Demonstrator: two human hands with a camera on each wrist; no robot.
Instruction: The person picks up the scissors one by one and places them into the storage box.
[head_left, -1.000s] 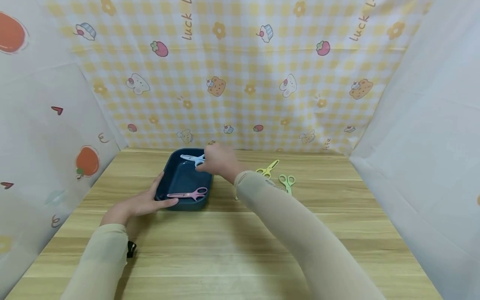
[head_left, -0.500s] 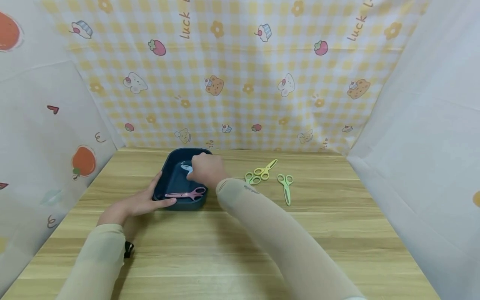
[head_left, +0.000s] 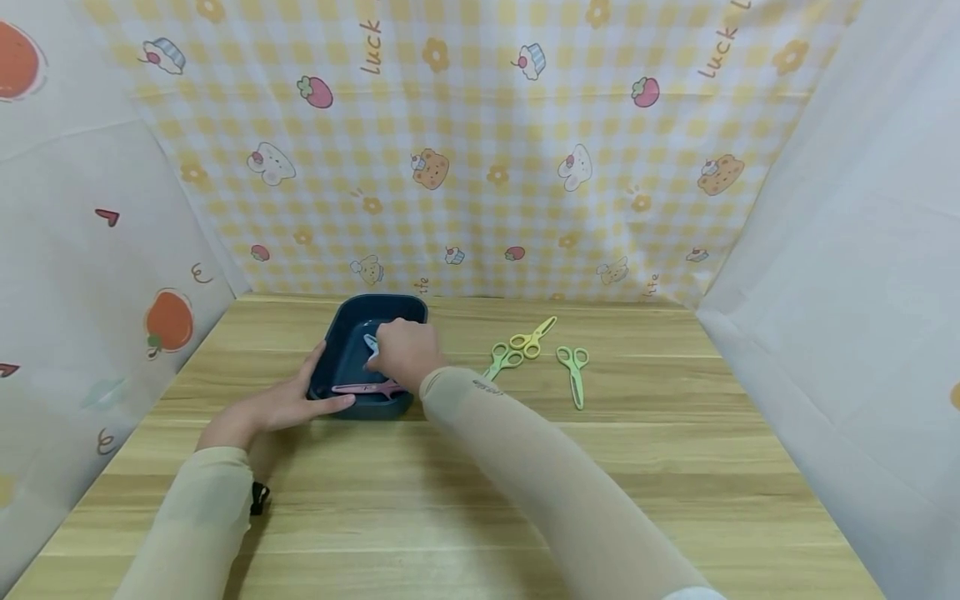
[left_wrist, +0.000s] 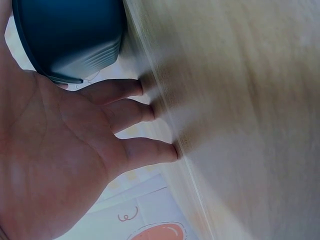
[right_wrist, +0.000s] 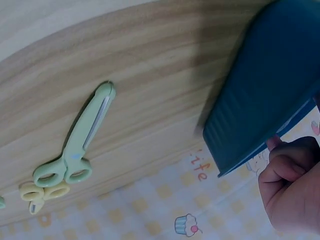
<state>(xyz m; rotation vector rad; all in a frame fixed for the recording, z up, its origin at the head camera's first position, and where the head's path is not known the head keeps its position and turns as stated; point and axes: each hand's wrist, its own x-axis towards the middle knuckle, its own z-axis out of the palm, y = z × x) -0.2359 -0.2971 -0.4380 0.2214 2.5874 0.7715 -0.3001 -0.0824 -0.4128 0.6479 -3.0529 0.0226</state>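
A dark blue rectangular bin (head_left: 378,413) stands on the table at left of centre. My left hand (head_left: 283,406) rests against its left side, the thumb lying along the near rim; in the left wrist view the straight fingers (left_wrist: 150,151) touch the tabletop. Over the bin, my right hand (head_left: 408,354) grips light blue scissors (head_left: 371,342), only their blade tip showing past the curled fingers. Pink scissors (head_left: 366,389) lie along the bin's near side, their handles partly covered by the right hand.
Green scissors (head_left: 502,357) and yellow scissors (head_left: 531,342) lie close together right of the bin. Another green pair (head_left: 575,379) lies farther right. A yellow checked cloth (head_left: 487,150) hangs behind the table, with white cloth at both sides.
My right hand has moved left and nearer to me, from the bin's far right corner to over its middle, with the light blue scissors. My left hand stays put.
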